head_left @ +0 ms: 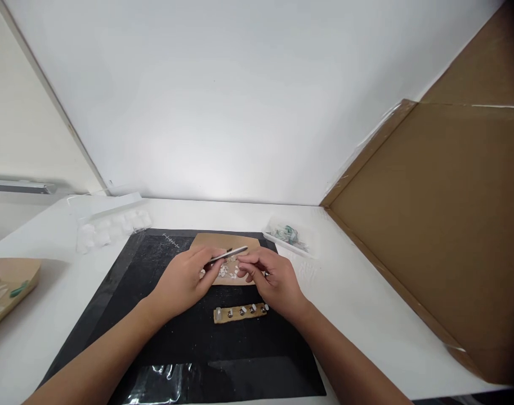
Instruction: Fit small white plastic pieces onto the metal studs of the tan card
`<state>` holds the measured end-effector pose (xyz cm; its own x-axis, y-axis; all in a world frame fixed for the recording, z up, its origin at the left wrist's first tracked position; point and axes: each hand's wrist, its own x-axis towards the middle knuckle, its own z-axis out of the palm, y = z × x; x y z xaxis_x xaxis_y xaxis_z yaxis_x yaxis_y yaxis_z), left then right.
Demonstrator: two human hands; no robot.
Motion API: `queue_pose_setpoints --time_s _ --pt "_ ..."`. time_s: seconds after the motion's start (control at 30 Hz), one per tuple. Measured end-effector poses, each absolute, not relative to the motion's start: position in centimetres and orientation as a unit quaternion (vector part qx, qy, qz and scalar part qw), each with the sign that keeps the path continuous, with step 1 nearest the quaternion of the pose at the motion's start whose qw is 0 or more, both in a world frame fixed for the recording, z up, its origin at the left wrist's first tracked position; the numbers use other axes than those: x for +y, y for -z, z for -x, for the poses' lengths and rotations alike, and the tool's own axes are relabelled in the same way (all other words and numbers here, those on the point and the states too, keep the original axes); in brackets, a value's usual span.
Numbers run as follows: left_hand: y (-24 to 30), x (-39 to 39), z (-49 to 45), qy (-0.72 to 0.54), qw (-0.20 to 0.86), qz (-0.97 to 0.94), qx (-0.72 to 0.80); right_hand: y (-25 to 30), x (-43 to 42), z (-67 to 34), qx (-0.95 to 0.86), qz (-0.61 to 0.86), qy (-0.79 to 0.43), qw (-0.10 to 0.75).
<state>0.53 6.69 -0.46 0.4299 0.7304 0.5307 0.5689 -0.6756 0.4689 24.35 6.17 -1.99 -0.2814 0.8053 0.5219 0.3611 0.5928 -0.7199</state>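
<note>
My left hand is closed on a thin, flat grey nail file, which points up to the right. My right hand is beside the file's far end with its fingertips pinched together. Whatever lies between those fingertips is too small or hidden to make out. Below both hands, small white nail-shaped pieces are scattered on a brown paper sheet. Nearer to me, a tan strip carries a row of several small white oval tips on dark round mounts.
A black mat covers the middle of the white table. At the back right stands a clear box of green and clear bits. A clear case with white contents lies back left, a cardboard tray far left. Cardboard walls the right side.
</note>
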Motion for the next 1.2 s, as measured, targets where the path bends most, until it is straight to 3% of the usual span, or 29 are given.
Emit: queue_pose_setpoints --time_s 0.23,0.53,0.73,1.2 --pt "-0.3 5.8 -1.6 -0.368 0.289 -0.764 0.444 2.2 6.0 -23.7 -0.771 0.423 -0.073 0.471" --pt "-0.2 5.0 -2.3 -0.426 0.284 -0.740 0.436 1.9 5.8 -22.4 -0.785 0.436 0.134 0.419" --pt "-0.3 4.9 -2.4 -0.439 0.243 -0.744 0.440 2.1 6.4 -22.1 -0.765 0.443 0.181 0.431" --pt "-0.6 4.8 -2.4 -0.437 0.220 -0.750 0.445 2.3 6.8 -22.2 -0.781 0.429 0.164 0.423"
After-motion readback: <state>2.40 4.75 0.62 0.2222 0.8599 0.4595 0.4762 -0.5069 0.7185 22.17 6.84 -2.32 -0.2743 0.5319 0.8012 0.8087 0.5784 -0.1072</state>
